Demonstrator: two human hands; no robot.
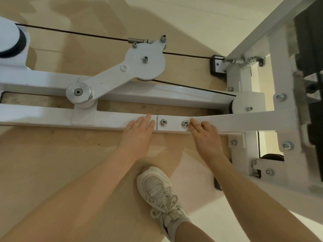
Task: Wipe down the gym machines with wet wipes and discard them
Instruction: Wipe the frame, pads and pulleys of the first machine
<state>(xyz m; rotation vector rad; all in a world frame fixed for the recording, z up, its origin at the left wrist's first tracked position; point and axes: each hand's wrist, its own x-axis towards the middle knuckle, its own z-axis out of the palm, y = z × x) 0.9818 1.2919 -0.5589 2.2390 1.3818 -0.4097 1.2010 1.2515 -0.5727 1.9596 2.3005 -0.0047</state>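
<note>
The person stands over the white frame of a gym machine, both hands on its near rail (108,120). The left hand (138,135) lies flat on the rail, fingers straight and together, just left of the bolted joint plate (172,124). The right hand (205,135) sits at the plate's right end, fingers curled and fingertips bunched against the right-hand bolt (185,123). No wipe can be made out under either hand; white on white, it may be hidden, so whether the right fingers pinch one cannot be told.

The step in hand looks like wiping round the plate's bolts. To do it well, the cloth should be worked round each bolt head, where grime collects, and then drawn along the seam at the plate's left edge. The left hand is best kept as a steady brace while the right hand does the rubbing. Specks of dirt show on the floor (52,163) beyond the rail, left of the plate, so the rail's far edge probably needs a pass too. Fingers should stay clear of the cable (188,86) and pulley (146,62) beyond the plate.
</note>
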